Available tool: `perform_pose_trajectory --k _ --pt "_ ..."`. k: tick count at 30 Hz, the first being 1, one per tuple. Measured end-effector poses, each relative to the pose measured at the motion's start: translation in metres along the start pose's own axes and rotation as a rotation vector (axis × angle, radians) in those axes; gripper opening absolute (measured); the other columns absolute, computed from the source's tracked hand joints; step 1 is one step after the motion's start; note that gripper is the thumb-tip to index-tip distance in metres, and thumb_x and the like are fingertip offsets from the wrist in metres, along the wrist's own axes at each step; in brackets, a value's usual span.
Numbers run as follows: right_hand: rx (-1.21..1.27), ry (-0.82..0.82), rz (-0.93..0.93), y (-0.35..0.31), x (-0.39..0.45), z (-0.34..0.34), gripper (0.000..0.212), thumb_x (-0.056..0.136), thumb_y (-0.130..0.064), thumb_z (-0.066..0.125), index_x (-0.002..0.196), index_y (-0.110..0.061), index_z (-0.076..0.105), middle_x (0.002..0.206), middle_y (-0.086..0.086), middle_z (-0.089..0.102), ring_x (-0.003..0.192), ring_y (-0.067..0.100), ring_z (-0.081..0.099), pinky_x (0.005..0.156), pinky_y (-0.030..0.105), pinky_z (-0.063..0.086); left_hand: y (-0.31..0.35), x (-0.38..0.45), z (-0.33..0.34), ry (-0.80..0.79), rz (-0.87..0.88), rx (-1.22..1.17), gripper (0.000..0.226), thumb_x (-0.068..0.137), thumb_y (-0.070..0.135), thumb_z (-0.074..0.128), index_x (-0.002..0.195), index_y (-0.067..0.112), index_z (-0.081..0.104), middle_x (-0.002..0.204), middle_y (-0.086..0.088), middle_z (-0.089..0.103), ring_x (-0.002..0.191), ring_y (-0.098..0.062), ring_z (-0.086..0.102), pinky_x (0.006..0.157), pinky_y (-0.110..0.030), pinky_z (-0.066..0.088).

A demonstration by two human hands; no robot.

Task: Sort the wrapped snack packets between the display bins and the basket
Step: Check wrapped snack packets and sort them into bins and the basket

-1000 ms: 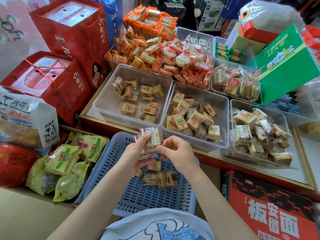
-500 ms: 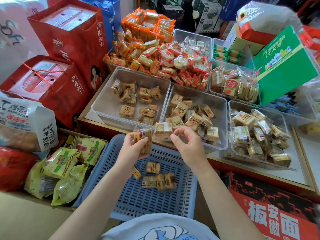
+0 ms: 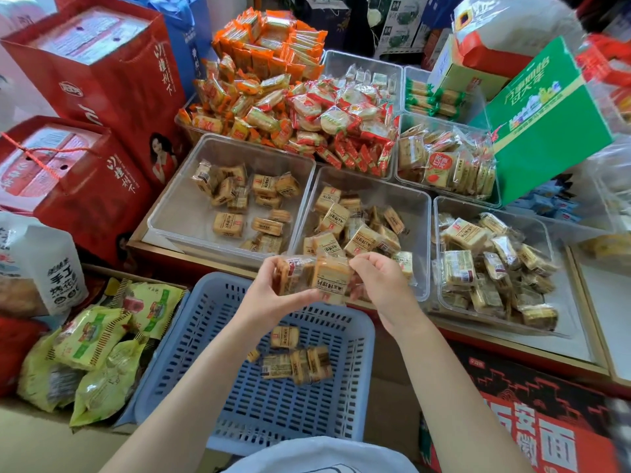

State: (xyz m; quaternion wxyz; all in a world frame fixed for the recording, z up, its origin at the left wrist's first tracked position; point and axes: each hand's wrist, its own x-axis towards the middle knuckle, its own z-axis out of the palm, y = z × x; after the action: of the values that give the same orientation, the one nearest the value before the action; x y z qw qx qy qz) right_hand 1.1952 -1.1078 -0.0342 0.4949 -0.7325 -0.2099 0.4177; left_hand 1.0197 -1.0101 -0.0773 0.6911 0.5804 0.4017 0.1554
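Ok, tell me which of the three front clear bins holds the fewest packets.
The left front bin: much of its floor shows bare, while the middle bin and right bin hold denser heaps.

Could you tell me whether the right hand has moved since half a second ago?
Yes. The right hand has drawn back slightly toward the blue basket and now meets the left hand, judged against the middle bin's front rim.

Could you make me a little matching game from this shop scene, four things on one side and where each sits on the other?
Things:
1. blue basket
2. green carton
3. orange packets
4. yellow-green bags

Places:
A. piled at the back, behind the clear bins
B. far right, tilted
C. left of the basket, low down
D. nearest the person, under both hands

Pairs: 1-D, 2-B, 3-A, 4-C
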Motion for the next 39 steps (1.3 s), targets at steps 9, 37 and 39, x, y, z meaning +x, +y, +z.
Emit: perform_pose_trajectory --k 9,37,39 --pt "0.172 -0.075 0.075 -0.003 0.042 -0.037 0.024 0.104 -0.028 0.056 0.095 -0.008 0.064 0.081 0.004 0.072 0.067 0.013 0.065 0.056 0.023 0.051 0.021 0.045 0.047 -0.017 -0.089 -0.088 0.078 0.059 0.045 0.096 0.124 0.028 0.056 0.113 -0.003 0.075 0.105 -0.021 0.073 0.094 -0.044 0.058" --pt "-0.976 -0.017 -0.161 0.048 0.235 -0.053 0.057 0.106 -0.054 0.029 0.155 -0.026 0.039 0.167 0.003 0.027 0.156 0.020 0.011 0.127 0.045 -0.003 0.002 0.222 0.061 -0.020 0.352 1.199 0.058 0.104 0.052 0.023 0.153 0.027 0.044 0.159 0.003 0.042 0.153 -0.018 0.025 0.126 -0.041 0.015" --pt "-0.920 0.072 -0.149 0.031 0.244 -0.039 0.054 0.105 -0.050 0.036 0.144 -0.016 0.051 0.161 0.009 0.036 0.153 0.024 0.021 0.126 0.046 0.000 0.001 0.215 0.040 0.112 0.392 1.148 0.053 0.104 0.049 0.031 0.139 0.021 0.059 0.153 0.000 0.050 0.150 -0.020 0.030 0.122 -0.036 0.014"
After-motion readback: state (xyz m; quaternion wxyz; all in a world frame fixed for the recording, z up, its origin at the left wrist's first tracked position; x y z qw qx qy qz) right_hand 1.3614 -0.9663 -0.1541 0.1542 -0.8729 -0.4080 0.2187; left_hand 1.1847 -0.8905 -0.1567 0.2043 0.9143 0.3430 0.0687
